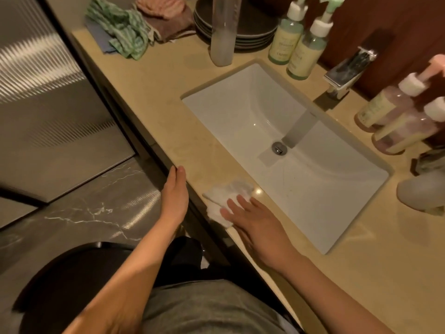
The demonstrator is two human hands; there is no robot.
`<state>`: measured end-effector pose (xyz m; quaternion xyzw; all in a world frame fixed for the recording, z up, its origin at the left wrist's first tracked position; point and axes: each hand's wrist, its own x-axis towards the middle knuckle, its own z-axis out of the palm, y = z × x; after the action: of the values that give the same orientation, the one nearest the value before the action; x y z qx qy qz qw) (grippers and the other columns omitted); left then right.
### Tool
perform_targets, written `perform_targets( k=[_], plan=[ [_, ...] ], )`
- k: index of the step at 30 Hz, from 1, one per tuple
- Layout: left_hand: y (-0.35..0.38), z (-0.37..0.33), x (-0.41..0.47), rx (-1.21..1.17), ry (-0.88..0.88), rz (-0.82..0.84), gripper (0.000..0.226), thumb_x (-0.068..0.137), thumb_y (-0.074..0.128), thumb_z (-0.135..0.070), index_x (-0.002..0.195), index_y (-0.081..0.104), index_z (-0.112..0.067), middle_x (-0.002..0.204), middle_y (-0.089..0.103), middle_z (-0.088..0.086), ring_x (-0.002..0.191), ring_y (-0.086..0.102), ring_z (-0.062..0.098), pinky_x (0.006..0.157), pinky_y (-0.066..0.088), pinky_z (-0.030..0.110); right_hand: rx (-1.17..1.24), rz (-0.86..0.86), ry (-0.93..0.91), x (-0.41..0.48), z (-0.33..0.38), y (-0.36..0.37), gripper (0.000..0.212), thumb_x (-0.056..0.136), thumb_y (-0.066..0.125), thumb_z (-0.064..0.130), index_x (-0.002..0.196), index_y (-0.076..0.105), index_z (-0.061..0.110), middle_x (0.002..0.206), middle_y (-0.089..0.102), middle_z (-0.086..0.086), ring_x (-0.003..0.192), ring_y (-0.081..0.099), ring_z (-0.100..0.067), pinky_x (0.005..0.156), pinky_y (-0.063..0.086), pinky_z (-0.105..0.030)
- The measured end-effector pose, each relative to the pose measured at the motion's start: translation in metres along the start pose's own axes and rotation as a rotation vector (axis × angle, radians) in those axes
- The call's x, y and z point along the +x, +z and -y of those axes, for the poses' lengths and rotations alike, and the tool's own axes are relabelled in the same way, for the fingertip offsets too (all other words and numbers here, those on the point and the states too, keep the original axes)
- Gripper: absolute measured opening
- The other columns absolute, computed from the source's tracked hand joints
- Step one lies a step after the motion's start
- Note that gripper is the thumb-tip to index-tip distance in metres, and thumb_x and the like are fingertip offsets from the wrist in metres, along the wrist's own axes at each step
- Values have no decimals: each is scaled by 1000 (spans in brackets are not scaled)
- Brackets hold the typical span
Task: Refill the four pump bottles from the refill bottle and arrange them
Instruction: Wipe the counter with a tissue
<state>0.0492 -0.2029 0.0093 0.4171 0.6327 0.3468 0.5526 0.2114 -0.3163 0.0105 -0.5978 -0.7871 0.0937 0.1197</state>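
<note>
Beige stone counter (149, 97) with an undermount sink (240, 102), dim bathroom lighting. The left hand (174, 194) is flat and open, fingers together, resting along the counter's front edge and holding nothing. The right hand (250, 220) is spread palm-down, pressing a white tissue (224, 196) onto the counter just in front of the sink, so this looks like wiping up rather than pouring.

All four pump bottles are out of reach for now: two green ones (286, 42) stand far ahead of the right hand, across the sink beside the faucet (346, 68), and two pink ones (395, 126) sit well off to its right, touching each other. They look upright, though the wide lens tilts them. A tall frosted bottle (222, 32), probably the refill, stands far ahead of both hands near the plates (250, 32).

Handling guess: plastic, light, probably slick if soap has dribbled. Best grabbed around the body, not the pump head, which could press down or twist off.
</note>
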Motion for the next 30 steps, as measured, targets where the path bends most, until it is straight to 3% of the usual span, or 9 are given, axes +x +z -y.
perform_targets(
  k=[3,6,12,15,22,25,27,29,30],
  plan=[
    [-2,3,7,6,-18,-9,51,101,29,-35,147,24,-13,151,28,1,139,25,14,99,17,16,-28,95,-48,-48,-13,-15,40,92,40,26,128,56,27,135,53,4,128,45,-19,104,39,-39],
    [-5,2,9,11,-19,0,51,100,30,-38,145,30,-15,149,33,-1,137,30,14,101,20,18,-73,193,-99,-83,-24,-24,43,91,39,31,132,51,33,139,48,10,131,42,-15,104,40,-35],
    [-14,-7,16,2,-17,-11,48,98,34,-41,139,43,-16,141,45,-4,130,40,11,98,27,17,-86,165,-179,-39,-10,-16,62,70,72,17,128,56,32,133,54,7,125,49,-17,103,38,-40],
    [-15,-8,18,-3,-3,-25,46,98,34,-41,136,47,-17,134,50,-6,117,44,4,95,30,18,-92,124,-194,24,8,-4,48,68,68,17,115,66,26,125,62,2,117,57,-21,97,46,-44],
    [-22,-6,23,-22,-9,-24,35,100,29,-40,107,61,-27,99,64,-10,88,58,0,64,41,3,39,19,-26,102,41,7,58,48,86,-2,101,72,15,108,69,-5,104,64,-24,90,49,-38],
    [-25,-6,26,-23,-5,-29,41,101,26,-40,122,57,-22,108,58,-10,105,52,5,84,37,17,11,24,-43,80,29,-2,51,56,86,11,104,71,23,110,69,2,103,64,-18,87,50,-31],
    [-28,-4,31,-22,-8,-31,45,101,26,-39,128,53,-17,115,57,-7,112,48,8,94,34,25,-2,-10,-6,54,17,-6,34,74,69,14,107,69,23,111,69,0,101,65,-19,88,49,-30],
    [-30,1,40,-37,-13,-28,44,101,28,-38,129,53,-15,122,57,-3,117,49,11,99,34,26,10,-27,63,27,7,-15,36,82,46,16,110,67,21,113,67,-1,101,65,-22,88,48,-29],
    [-30,3,43,-42,-14,-26,43,101,29,-37,129,53,-15,125,57,-2,119,50,12,102,34,27,-7,-43,100,14,4,-21,35,83,47,16,111,67,20,114,67,-1,102,65,-22,90,46,-29]
  ],
)
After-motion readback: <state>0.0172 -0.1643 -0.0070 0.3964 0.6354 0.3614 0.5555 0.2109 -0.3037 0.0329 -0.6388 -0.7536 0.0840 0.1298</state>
